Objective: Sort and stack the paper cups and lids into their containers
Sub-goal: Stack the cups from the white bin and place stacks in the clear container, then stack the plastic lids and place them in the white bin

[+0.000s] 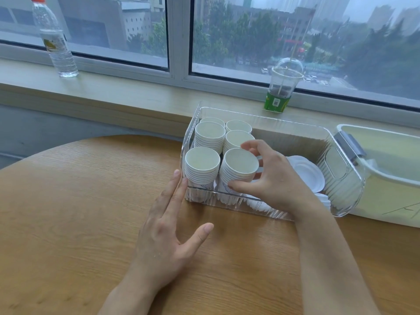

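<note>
Round wooden counter (79, 201) pushed up by a big window, rainy city outside. On the sill (136, 94) there's a water bottle (55, 39) on the left and a domed plastic drink cup (283, 85) further right. A clear bin (341, 178) sits on the counter with six stacks of paper cups (202, 160) packed in its left half and white lids (306, 173) lying in the right half. A cream tub (386, 155) is right beside it. Left hand (168, 233) lies flat, fingers straight and together, tips touching the bin's front left corner. Right hand (272, 178) reaches into the bin, thumb and fingers curled round the front right cup stack (238, 164), gripping it.
</note>
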`<state>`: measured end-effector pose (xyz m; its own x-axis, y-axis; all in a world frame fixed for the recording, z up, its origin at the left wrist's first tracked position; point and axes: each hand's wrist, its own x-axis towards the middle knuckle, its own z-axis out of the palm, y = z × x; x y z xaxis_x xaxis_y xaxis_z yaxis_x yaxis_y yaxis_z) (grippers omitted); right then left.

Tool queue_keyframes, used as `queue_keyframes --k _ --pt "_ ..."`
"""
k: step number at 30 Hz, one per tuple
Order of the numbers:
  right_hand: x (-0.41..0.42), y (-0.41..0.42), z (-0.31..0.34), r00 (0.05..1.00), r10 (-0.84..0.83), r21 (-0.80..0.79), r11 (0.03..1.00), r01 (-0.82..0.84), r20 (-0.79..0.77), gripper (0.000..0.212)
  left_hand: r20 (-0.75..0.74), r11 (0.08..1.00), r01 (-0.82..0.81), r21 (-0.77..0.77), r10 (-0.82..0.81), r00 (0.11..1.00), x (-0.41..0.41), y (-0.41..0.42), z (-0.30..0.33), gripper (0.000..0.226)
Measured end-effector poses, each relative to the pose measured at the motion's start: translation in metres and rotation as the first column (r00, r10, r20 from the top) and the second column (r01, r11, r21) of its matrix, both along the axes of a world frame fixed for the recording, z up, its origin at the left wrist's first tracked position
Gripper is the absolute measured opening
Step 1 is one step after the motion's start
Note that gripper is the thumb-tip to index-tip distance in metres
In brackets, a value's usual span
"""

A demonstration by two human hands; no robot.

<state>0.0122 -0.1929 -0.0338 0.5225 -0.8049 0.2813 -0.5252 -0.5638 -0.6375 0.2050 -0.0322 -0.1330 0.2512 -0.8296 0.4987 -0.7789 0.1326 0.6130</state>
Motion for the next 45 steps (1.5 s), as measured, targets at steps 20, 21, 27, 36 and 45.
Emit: queue_keyframes --k 20,21,27,36,45 --pt "-0.061 -0.013 0.015 0.984 -0.176 -0.034 0.984 0.176 0.000 0.083 0.026 0.979 -0.069 -0.192 0.075 0.997 -0.020 -0.004 0.018 0.056" --pt "-0.068 -0.021 0.014 0.975 -0.214 -0.054 0.976 0.211 -0.064 0.084 0.023 0.979 -0.056 -0.194 0.062 0.998 -0.028 -0.007 0.022 0.052" --pt "-0.071 -0.058 -0.002 0.863 -0.214 -0.018 0.973 0.232 -0.457 0.113 -0.006 0.983 0.106 -0.151 -0.108 0.994 -0.083 -0.036 0.020 0.043" --pt "-0.055 -0.084 -0.017 0.759 -0.180 -0.001 0.973 0.230 -0.626 0.135 -0.046 0.991 0.127 -0.047 -0.129 0.991 -0.086 -0.054 0.000 0.050" --pt "-0.049 -0.091 -0.017 0.811 -0.153 -0.044 0.987 0.156 -0.564 0.091 -0.071 0.990 0.130 -0.049 -0.133 0.989 -0.086 -0.056 -0.001 0.049"
